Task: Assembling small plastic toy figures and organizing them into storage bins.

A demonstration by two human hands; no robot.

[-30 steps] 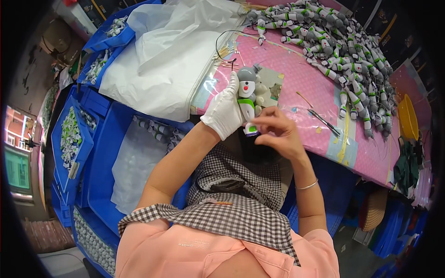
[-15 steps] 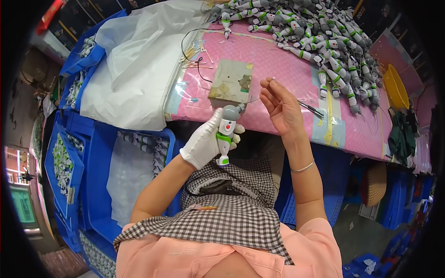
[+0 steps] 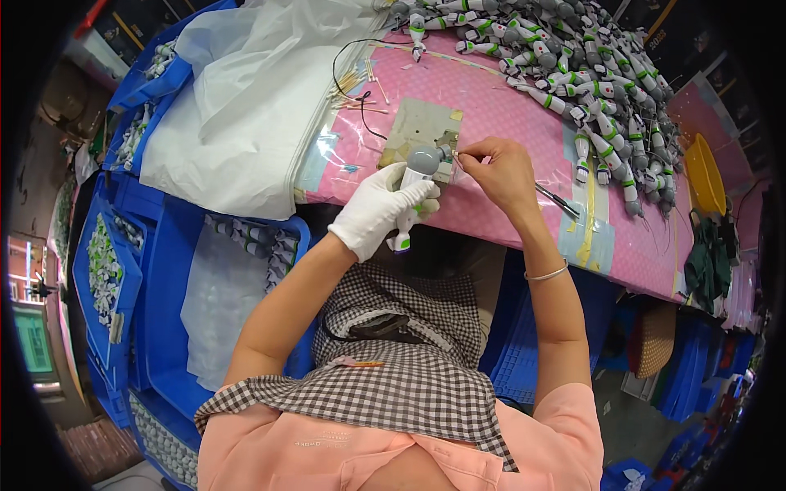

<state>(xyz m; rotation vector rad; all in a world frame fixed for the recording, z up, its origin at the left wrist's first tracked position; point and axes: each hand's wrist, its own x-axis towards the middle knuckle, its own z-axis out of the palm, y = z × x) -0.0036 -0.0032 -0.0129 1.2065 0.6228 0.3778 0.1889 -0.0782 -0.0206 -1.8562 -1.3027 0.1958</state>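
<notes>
My left hand (image 3: pixel 378 211), in a white glove, is closed around a toy arm (image 3: pixel 421 162) with a grey ball joint, a white body and green trim. The arm's grey tip points right, over a metal box (image 3: pixel 416 123) with a worn top. My bare right hand (image 3: pixel 498 170) pinches thumb and finger together right beside that tip. What sits between those fingertips is too small to make out. A dark cable (image 3: pixel 365 114) leads from the box. Right of my right hand lies a slim dark metal tool (image 3: pixel 558 201).
Many similar toy arms (image 3: pixel 602 106) are heaped at the far right of the pink-covered table (image 3: pixel 491 106). Cotton swabs (image 3: pixel 372 78) lie left of the box, near white sheeting (image 3: pixel 246 106). Blue bins (image 3: pixel 172 303) stand at left; a yellow basket (image 3: pixel 706 176) is at right.
My left hand has lifted the toy arm up and right over the metal box. My right hand has turned and come down to the grey tip, where a thin strand showed earlier.
</notes>
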